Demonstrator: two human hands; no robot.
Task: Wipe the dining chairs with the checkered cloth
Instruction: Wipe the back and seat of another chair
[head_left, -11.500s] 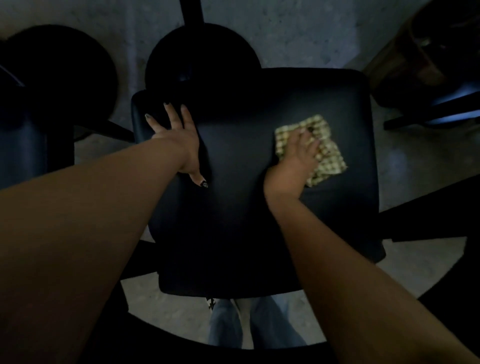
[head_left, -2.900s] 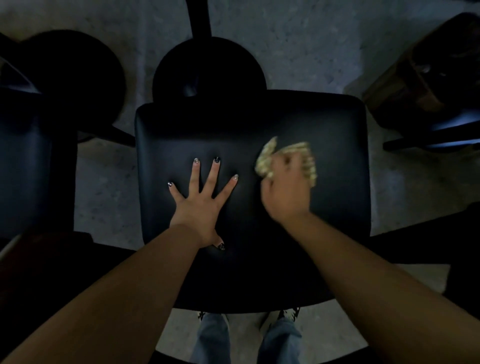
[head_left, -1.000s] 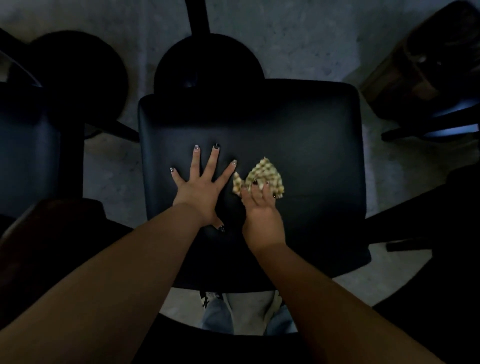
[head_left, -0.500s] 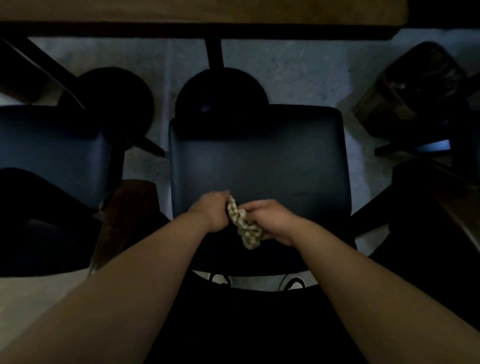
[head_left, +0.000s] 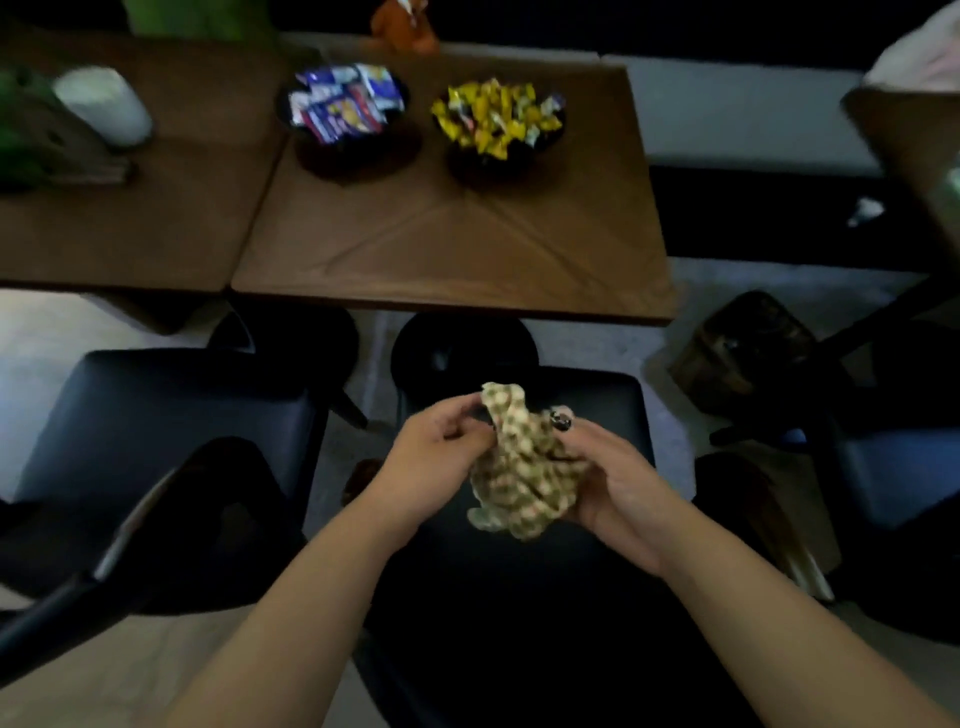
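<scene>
Crumpled green-and-cream checkered cloth held in the air above the black padded seat of the middle dining chair, clear of the seat surface. Left hand pinching the upper edge of the cloth between thumb and curled fingers; right hand cupped round the bunched lower part, thumb on top. Neither hand free.

Possible faults from here, as judgement only: with the cloth bunched into a wad, only a small face meeting the next seat, so streaks or missed patches; with the grip shared between two hands, a loose corner slipping out during refolding and dropping to the pale floor, picking up grit; neighbouring black chair on the left perhaps skipped if attention drifts to the brown wooden table.

Hard to make out: dim light and motion blur throughout; seat surfaces too dark for any judgement of clean or dirty. Chair backs and legs mostly lost in shadow. Right-hand fingers behind the cloth hidden. Dark chair at the right cut by the frame edge. Two dark bowls of wrapped sweets legible only as colour.
</scene>
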